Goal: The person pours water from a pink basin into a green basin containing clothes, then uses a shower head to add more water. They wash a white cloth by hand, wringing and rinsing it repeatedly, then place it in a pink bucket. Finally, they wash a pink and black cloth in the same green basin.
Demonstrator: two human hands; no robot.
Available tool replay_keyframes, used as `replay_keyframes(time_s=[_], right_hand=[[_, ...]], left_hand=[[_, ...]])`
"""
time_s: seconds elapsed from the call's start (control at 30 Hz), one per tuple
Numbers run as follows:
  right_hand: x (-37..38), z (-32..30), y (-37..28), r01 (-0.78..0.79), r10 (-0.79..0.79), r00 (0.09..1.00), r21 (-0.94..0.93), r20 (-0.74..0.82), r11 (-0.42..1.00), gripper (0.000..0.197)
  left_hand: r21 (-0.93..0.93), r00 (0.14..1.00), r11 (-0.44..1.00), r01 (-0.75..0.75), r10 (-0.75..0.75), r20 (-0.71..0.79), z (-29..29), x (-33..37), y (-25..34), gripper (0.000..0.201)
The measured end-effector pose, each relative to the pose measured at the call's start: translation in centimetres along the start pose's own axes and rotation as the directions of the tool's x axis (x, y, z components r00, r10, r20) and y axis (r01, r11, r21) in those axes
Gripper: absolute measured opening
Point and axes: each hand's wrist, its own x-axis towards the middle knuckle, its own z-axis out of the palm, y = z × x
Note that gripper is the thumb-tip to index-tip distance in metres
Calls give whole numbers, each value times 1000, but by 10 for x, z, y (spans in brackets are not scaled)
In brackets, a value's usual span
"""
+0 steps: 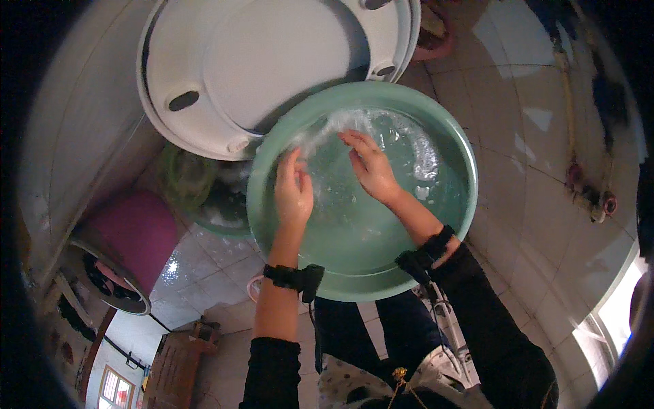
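A large round green basin (470, 191) holds water (327, 238) that is splashed and foamy along its far side. My left hand (293, 194) is over the basin's left part, fingers stretched upward and the thumb apart, with nothing in it. Nearer the middle, my right hand (373, 170) hovers over the water, its fingers extended and slightly curved, also holding nothing. Whether any fingertips touch the water I cannot tell. Black straps (294, 277) with small devices circle both forearms, below the wrists.
Beyond the basin sits a big white round lid-like tub (279, 61) with dark slots. At left are a pink bucket (133, 232) lying tilted and another green basin (225, 228) with wet contents. Pipes with a red-handled valve (608, 203) run along the tiled right wall.
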Motion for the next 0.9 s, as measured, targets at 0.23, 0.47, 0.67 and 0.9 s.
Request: replay_keyframes(time_s=[0.23,0.47,0.67,0.9], right_hand=[[-114,-29,-18,-296,190,761,72,620,952,35],[-89,-81,50,-165,230,877,-185,422,969,32],[-56,-116,31,-117,58,946,-169,-317,979,28],[-91,-81,69,-280,205,698,2,-686,960,31]], left_hand=[[3,791,943,332,-280,544,-9,-79,11,23],[151,830,949,276,-315,461,-8,-78,-30,26],[371,977,925,-80,147,-157,-11,-46,1,28],[335,899,935,118,42,-435,12,-79,-13,38]])
